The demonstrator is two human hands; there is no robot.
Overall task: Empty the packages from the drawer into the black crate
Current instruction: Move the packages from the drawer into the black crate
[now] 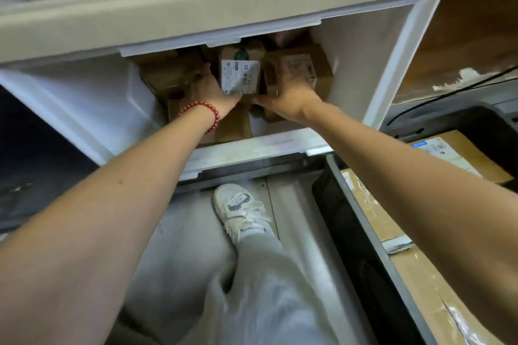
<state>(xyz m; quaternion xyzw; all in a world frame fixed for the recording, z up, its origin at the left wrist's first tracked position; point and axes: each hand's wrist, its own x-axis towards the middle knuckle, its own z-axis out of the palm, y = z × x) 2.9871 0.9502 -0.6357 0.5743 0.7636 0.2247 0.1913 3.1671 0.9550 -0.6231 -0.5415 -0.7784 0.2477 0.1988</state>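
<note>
The white drawer (pixel 260 145) is pulled open below a cream cabinet front, with several brown cardboard packages inside. A box with a white label (pixel 241 74) stands in the middle. My left hand (pixel 215 89), with a red bead bracelet at the wrist, presses against its left side. My right hand (pixel 288 98) grips its right side, next to a second labelled box (pixel 300 70). Both hands hold the middle box between them. The black crate (pixel 361 230) stands on the floor at the right with packages in it.
More brown boxes (pixel 168 75) lie at the drawer's left and under my hands. A second dark bin (pixel 462 117) with a labelled parcel sits at the far right. My white shoe (pixel 241 210) and light trouser leg stand on the grey floor in front of the drawer.
</note>
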